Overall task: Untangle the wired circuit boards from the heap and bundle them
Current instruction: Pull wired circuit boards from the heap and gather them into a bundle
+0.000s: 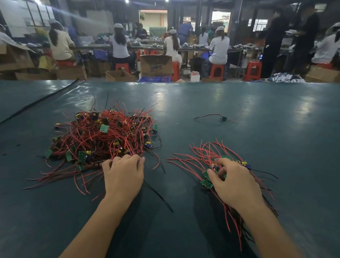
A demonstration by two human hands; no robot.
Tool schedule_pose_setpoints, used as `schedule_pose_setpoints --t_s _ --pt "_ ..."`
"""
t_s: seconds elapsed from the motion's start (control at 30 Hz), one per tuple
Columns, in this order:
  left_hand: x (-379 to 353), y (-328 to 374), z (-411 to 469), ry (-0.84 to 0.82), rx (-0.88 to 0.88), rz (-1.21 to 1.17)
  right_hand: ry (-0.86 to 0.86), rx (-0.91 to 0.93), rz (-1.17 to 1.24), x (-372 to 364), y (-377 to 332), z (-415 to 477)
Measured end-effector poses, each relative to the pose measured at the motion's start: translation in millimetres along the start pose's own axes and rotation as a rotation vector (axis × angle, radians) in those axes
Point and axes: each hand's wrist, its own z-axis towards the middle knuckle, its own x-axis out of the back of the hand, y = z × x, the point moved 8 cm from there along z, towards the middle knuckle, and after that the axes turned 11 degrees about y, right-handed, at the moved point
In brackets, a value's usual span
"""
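A: Left hand [123,176]?
B: Curls close-set fingers into heap [103,135] at near edge, on table [247,125]; cannot tell whether pinching a wire
A: Right hand [233,184]?
B: Pinches bundle [206,182], apart from heap, rightward

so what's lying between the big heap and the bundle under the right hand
In the head view, mostly bare green table: only loose red and black wire ends from the heap stray toward the bundle. No board lies there.
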Motion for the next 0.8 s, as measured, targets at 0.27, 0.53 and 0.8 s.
schedule_pose_setpoints --t_s 0.27,0.53,0.8 --pt "43.0 41.9 -4.8 0.232 -0.155 -0.499 0.297 0.096 0.275 20.9 -17.1 -1.6" --pt "67.4 105.6 -34.8 0.254 -0.503 -0.750 -0.115 0.367 0.646 -24.0 -83.6 -38.6" --pt "75.1 107.2 -36.5 0.263 -0.454 -0.852 0.042 0.278 0.610 -20.3 -75.6 -33.7"
